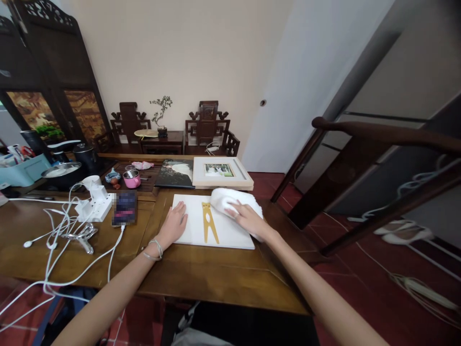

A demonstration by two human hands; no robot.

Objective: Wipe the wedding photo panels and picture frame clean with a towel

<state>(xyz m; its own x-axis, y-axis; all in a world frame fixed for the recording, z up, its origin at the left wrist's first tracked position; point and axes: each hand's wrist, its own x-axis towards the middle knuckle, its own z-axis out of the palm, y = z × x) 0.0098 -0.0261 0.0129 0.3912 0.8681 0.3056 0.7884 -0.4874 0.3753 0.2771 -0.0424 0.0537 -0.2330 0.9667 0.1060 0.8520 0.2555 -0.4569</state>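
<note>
A white flat panel [226,230] lies face down on the wooden table [201,278], with a yellow stand piece [208,222] down its middle. My left hand [175,225] rests flat on the panel's left edge, fingers stretched out. My right hand [247,217] presses a white cloth [230,198] onto the panel's upper right part, fingers laid over the cloth.
Behind the panel lie a light wood picture frame [221,172] and a dark photo print [177,173]. To the left sit a phone [124,208], a white power strip [96,205] with tangled cables, a pink cup [131,179] and pots. A dark wooden chair back [363,158] stands at the right.
</note>
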